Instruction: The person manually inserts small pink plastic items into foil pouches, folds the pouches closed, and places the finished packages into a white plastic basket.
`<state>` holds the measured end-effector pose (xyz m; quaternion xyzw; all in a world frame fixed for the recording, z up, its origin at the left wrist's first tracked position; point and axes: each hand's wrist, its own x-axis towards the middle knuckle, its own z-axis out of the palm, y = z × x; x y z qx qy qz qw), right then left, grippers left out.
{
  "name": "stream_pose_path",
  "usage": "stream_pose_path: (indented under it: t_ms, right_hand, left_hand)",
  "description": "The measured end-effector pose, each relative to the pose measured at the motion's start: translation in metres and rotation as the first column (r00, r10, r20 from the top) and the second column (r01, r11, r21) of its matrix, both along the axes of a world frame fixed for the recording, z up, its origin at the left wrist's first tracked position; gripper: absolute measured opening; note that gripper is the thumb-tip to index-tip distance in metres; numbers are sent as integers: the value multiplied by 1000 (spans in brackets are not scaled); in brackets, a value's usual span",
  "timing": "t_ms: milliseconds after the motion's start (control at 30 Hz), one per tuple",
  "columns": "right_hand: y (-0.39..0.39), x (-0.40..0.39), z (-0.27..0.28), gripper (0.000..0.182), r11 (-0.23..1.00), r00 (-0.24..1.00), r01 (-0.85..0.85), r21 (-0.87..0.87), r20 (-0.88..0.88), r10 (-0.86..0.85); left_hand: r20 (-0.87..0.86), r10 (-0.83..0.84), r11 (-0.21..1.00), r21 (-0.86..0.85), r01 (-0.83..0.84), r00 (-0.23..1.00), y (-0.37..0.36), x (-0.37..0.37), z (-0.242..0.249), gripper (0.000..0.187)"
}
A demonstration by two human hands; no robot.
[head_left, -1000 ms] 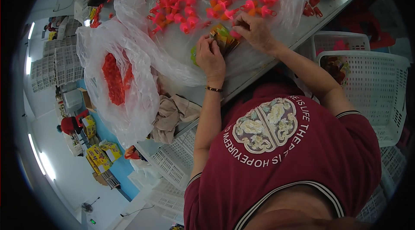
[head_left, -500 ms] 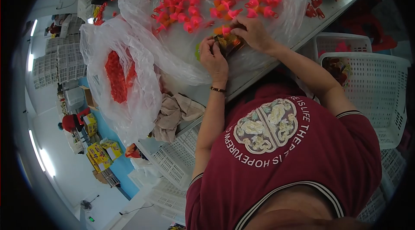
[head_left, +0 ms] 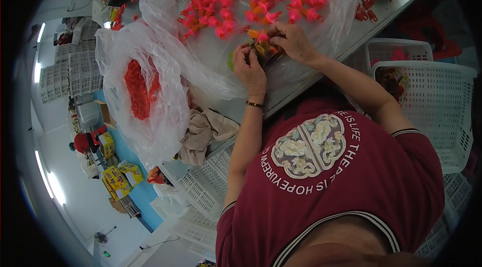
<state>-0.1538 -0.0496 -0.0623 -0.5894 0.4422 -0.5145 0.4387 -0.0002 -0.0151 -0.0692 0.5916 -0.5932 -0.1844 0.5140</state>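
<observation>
My left hand (head_left: 249,68), with a beaded bracelet at the wrist, pinches a small shiny gold and dark wrapper (head_left: 272,54) over the table. My right hand (head_left: 293,41) is at the wrapper's other side, thumb and fingers pressed together near a pink and orange piece (head_left: 260,36). Whether the right fingers grip the piece or the wrapper is too small to tell. Something yellow-green shows beside my left hand. Beyond both hands, many pink and orange plastic pieces (head_left: 226,3) lie on clear plastic.
A clear bag (head_left: 173,96) of red pieces and a beige cloth (head_left: 208,129) lie at the left. Red clips (head_left: 365,8) are near the table edge (head_left: 346,51). White baskets (head_left: 432,101) stand at the right. A person in red (head_left: 86,142) is far left.
The pink and orange piece now shows at the wrapper's top, between my hands. My right hand has shifted slightly down. An arm has appeared at the upper left.
</observation>
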Motion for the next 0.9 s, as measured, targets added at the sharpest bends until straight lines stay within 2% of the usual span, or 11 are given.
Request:
stream_pose_path:
  t_ms: [33,100,233,300,367,400,533,633,800,867,900]
  right_hand:
    - [2,-4,1,14,1000,1000,1,1,0,-1]
    - [5,-15,8,13,999,949,-21,-49,-314,4]
    - [2,-17,6,15,979,904,-52,-199,-426,-38]
    - [-3,-18,9,11,911,837,-129,-391,-535,-111]
    - [-4,-20,17,11,899,804,-157,-409,-582,-124]
    - [-5,-21,22,10,887,766,-188,-421,-628,-136]
    - [-11,-21,33,9,875,762,-209,-436,-633,-134]
    - [-15,-20,35,9,918,782,-200,-341,-620,-60]
    - [-20,-21,42,8,974,884,-161,-160,-461,71]
    - [-16,-20,46,9,953,872,-198,-229,-485,65]
    - [-13,-18,48,10,926,858,-236,-295,-510,57]
  left_hand:
    - [-38,7,1000,23,-6,999,1,-1,1,5]
    - [-33,11,999,34,-10,999,3,-3,6,4]
    - [-101,7,998,57,-1,995,0,-1,9,5]
    - [-102,10,998,67,-3,995,1,-1,15,5]
    - [-103,13,997,75,-6,995,0,0,18,6]
    - [-36,3,1000,30,-1,999,-1,1,18,5]
    - [75,-15,1000,-14,16,997,0,0,24,7]
    - [176,-29,995,-84,45,984,-1,2,29,8]
    - [183,-79,984,-142,106,980,0,4,36,8]
    - [183,-84,981,-158,113,980,0,4,36,8]
    - [136,-81,991,-97,95,987,2,3,37,7]
